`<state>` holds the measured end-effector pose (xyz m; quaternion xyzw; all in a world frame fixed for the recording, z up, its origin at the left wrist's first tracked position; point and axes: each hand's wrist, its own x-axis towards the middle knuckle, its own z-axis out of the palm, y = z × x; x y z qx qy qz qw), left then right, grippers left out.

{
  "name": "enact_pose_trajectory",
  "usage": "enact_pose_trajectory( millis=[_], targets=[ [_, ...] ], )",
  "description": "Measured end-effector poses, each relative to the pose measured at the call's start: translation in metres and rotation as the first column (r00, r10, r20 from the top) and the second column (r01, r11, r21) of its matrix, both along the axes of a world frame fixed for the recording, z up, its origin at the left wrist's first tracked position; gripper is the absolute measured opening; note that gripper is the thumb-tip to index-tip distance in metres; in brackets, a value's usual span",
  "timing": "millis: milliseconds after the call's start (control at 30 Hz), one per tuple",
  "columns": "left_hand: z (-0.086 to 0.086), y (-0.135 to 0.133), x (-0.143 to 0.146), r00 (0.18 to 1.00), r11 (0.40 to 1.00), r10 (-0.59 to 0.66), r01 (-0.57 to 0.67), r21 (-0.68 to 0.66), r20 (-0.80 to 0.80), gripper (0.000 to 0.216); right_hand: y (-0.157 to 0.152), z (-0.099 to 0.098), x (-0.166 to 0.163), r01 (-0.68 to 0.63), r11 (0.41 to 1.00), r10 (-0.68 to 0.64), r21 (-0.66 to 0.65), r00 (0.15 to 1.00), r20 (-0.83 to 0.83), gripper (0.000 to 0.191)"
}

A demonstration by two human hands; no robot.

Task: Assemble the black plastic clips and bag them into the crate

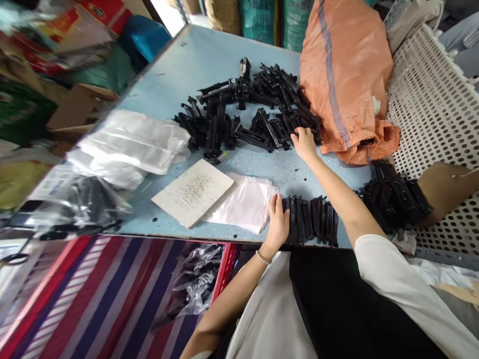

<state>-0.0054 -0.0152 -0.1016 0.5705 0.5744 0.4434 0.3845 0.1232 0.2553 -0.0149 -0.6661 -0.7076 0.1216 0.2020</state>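
A loose heap of black plastic parts (247, 112) lies on the far half of the light blue table (194, 65). My right hand (304, 143) reaches out to the heap's near right edge, fingers curled down onto a part there. Near the front edge stands a tidy row of the same black parts (312, 220), packed side by side. My left hand (277, 219) rests flat against the left end of that row, fingers together. A stack of clear plastic bags (245, 202) lies just left of that hand.
An orange woven sack (344, 75) lies at the right. A white perforated crate (434, 109) leans beyond it, with more black parts (392, 197) below. A grey board (194, 192), bagged items (130, 142) and a red basket (224, 264) sit left.
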Motion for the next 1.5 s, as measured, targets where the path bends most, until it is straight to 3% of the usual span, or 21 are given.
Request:
enact_pose_trajectory(
  millis=[133, 267, 433, 567, 633, 700, 800, 867, 933, 1000, 1100, 1200, 1333, 1400, 1500],
  targets=[
    [0.000, 0.004, -0.005, 1.000, 1.000, -0.009, 0.009, 0.012, 0.012, 0.057, 0.025, -0.006, -0.031, 0.016, 0.998, -0.006, -0.067, 0.989, 0.145, 0.042],
    [0.001, 0.011, -0.015, 0.999, 1.000, 0.001, -0.001, 0.017, 0.033, 0.055, 0.026, -0.008, -0.046, -0.003, 0.993, 0.020, -0.116, 0.990, 0.141, 0.047],
    [0.008, 0.015, -0.028, 0.990, 0.998, -0.054, 0.048, 0.049, 0.127, 0.051, 0.023, 0.003, -0.044, 0.087, 0.981, -0.121, -0.173, 0.973, -0.199, 0.028],
    [0.019, 0.030, -0.038, 0.947, 1.000, 0.015, -0.020, 0.012, 0.322, 0.044, -0.001, 0.012, -0.013, 0.108, 0.976, -0.173, -0.189, 0.912, -0.371, 0.027],
    [0.029, 0.050, -0.034, 0.887, 0.996, 0.083, -0.054, -0.077, 0.455, 0.047, -0.031, 0.009, 0.001, 0.072, 0.972, -0.172, -0.223, 0.865, -0.472, 0.032],
    [0.041, 0.073, -0.023, 0.764, 0.980, 0.164, -0.057, -0.188, 0.624, 0.051, -0.072, 0.002, 0.007, 0.020, 0.965, -0.169, -0.261, 0.809, -0.563, 0.036],
    [0.065, 0.098, -0.006, 0.513, 0.959, 0.194, 0.083, -0.273, 0.836, 0.055, -0.139, -0.007, 0.010, -0.076, 0.947, -0.157, -0.311, 0.735, -0.660, 0.039],
    [0.081, 0.097, -0.003, 0.440, 0.948, 0.137, 0.202, -0.247, 0.887, 0.060, -0.173, -0.004, 0.015, -0.182, 0.929, -0.103, -0.323, 0.711, -0.696, 0.042],
    [0.096, 0.083, -0.007, 0.500, 0.943, 0.085, 0.240, -0.232, 0.862, 0.059, -0.191, 0.008, 0.024, -0.219, 0.948, 0.017, -0.230, 0.758, -0.652, 0.044],
    [0.108, 0.063, -0.014, 0.614, 0.941, 0.050, 0.236, -0.243, 0.788, 0.056, -0.193, 0.025, 0.035, -0.212, 0.977, 0.181, -0.011, 0.862, -0.473, 0.042],
    [0.120, 0.037, -0.020, 0.696, 0.923, -0.016, 0.287, -0.257, 0.718, 0.054, -0.178, 0.046, 0.038, -0.351, 0.904, 0.387, 0.243, 0.914, -0.120, 0.038],
    [0.122, 0.027, -0.021, 0.722, 0.924, -0.011, 0.272, -0.269, 0.692, 0.055, -0.165, 0.052, 0.023, -0.480, 0.851, 0.501, 0.213, 0.863, -0.059, 0.043],
    [0.118, 0.030, -0.032, 0.758, 0.947, 0.087, 0.139, -0.291, 0.646, 0.053, -0.176, 0.048, 0.003, -0.459, 0.888, 0.435, -0.009, 0.847, -0.306, 0.054],
    [0.117, 0.033, -0.041, 0.762, 0.950, 0.135, 0.083, -0.302, 0.633, 0.049, -0.194, 0.046, 0.000, -0.554, 0.832, 0.526, -0.021, 0.800, -0.289, 0.053],
    [0.114, 0.035, -0.049, 0.762, 0.941, 0.168, 0.064, -0.332, 0.625, 0.053, -0.224, 0.035, 0.000, -0.712, 0.697, 0.716, 0.087, 0.697, -0.030, 0.044]
  ],
)
